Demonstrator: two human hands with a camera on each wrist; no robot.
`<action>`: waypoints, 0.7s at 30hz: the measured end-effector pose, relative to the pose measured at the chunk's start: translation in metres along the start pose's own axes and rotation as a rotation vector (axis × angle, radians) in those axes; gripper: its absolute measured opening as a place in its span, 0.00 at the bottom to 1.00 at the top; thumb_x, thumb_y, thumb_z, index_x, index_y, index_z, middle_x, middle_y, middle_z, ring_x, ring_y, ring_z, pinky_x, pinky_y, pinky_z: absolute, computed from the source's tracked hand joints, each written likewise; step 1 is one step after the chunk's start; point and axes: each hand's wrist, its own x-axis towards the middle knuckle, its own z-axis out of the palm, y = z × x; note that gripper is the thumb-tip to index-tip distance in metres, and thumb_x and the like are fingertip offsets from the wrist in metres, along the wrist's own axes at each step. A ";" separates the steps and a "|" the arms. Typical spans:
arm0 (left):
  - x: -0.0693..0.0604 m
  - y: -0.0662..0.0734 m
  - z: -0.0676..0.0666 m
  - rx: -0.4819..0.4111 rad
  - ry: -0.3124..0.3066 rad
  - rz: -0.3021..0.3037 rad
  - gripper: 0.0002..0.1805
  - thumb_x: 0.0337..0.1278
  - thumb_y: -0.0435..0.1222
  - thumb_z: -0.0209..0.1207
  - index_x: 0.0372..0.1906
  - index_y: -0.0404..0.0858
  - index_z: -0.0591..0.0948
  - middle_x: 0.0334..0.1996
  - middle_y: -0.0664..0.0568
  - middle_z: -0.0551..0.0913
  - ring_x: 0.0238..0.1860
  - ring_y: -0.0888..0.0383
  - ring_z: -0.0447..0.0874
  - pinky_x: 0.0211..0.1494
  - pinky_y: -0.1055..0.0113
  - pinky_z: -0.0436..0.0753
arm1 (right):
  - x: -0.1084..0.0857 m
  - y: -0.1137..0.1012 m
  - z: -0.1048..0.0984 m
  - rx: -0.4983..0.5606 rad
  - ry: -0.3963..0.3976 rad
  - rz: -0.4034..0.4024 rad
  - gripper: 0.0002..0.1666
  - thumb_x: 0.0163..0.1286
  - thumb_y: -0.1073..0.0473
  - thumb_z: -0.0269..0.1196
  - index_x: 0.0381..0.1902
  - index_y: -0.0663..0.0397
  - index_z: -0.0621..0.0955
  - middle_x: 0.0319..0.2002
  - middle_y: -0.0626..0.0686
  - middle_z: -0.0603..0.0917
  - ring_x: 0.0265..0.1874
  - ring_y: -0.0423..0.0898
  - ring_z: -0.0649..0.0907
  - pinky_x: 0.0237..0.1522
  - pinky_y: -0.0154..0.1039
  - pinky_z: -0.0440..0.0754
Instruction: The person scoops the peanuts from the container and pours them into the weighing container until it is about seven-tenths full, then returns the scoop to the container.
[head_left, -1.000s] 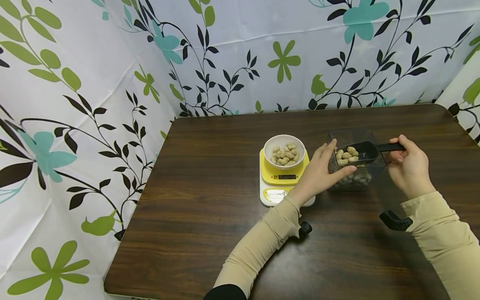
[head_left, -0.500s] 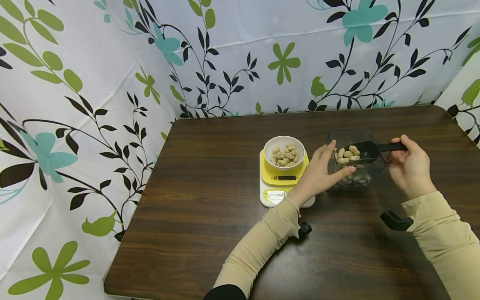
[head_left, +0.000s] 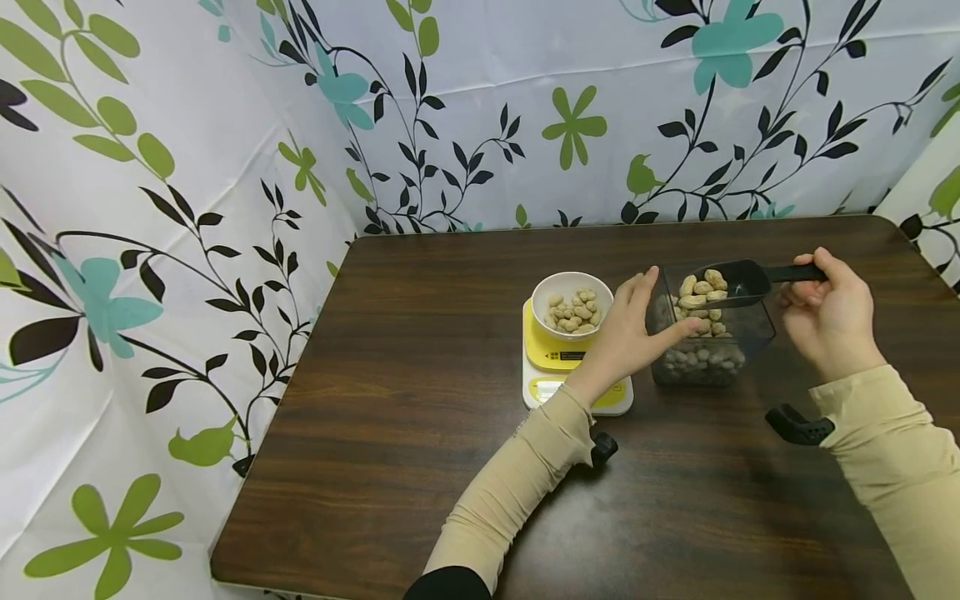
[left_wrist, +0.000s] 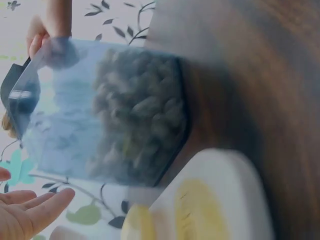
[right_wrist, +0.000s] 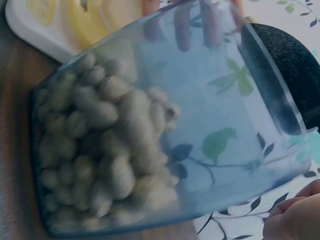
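While holding the black scoop [head_left: 756,282] by its handle in a narrow, curled right grip [head_left: 832,317], showing off a fine load of scooped peanuts [head_left: 701,287] right at the mouth of the clear container [head_left: 752,333]! Across on the other side, spreading the left grip [head_left: 628,329] wide, fingers long at the container's upper left side, thumb out toward its near rim; clutching nothing, probably just steadying, though cannot tell from here how firmly. Looking down through the wall, plenty of stored peanuts [right_wrist: 117,140] at the bottom, so hardly short of supply. Just to the left, on the brown tabletop [head_left: 420,375], spotting the white bowl [head_left: 573,282] upright on the yellow-and-white scale [head_left: 551,354], already with a small pile of peanuts [head_left: 577,314] inside. Reading the step as the scoop-out, all but complete: loaded, up at the mouth, not yet across to the bowl. Next, likely calls for a clean lift over the rim, then a level swing leftward, passing above or around the left grip, right between container and bowl. After that, tip gently, a few at a time, minding any rollers over the edge, and check the display [head_left: 546,392]: cannot read it here, partly covered by the left sleeve [head_left: 517,475].
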 end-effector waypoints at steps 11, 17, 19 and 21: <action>0.000 -0.011 -0.038 0.072 0.099 -0.006 0.50 0.50 0.62 0.58 0.74 0.55 0.47 0.74 0.53 0.49 0.74 0.53 0.50 0.70 0.54 0.64 | 0.017 0.016 0.037 -0.030 0.001 0.015 0.17 0.76 0.57 0.45 0.34 0.65 0.73 0.08 0.54 0.64 0.08 0.45 0.55 0.27 0.35 0.55; -0.002 -0.024 -0.055 0.106 0.166 -0.036 0.54 0.45 0.63 0.61 0.74 0.54 0.46 0.74 0.53 0.48 0.75 0.51 0.46 0.71 0.51 0.61 | 0.028 0.036 0.055 -0.078 0.005 0.013 0.16 0.75 0.57 0.45 0.32 0.63 0.72 0.08 0.52 0.63 0.10 0.42 0.54 0.25 0.34 0.51; -0.005 -0.030 -0.059 0.106 0.203 -0.040 0.55 0.43 0.62 0.62 0.74 0.53 0.47 0.74 0.52 0.48 0.74 0.50 0.46 0.70 0.49 0.62 | 0.031 0.044 0.060 -0.103 0.006 0.012 0.16 0.75 0.57 0.46 0.32 0.63 0.72 0.08 0.51 0.63 0.10 0.42 0.55 0.24 0.33 0.51; -0.009 -0.039 -0.060 0.098 0.238 -0.052 0.56 0.42 0.62 0.63 0.74 0.52 0.48 0.74 0.51 0.47 0.74 0.50 0.46 0.69 0.48 0.63 | 0.032 0.050 0.064 -0.127 0.005 0.016 0.15 0.75 0.57 0.46 0.32 0.62 0.72 0.08 0.50 0.63 0.10 0.41 0.56 0.24 0.33 0.51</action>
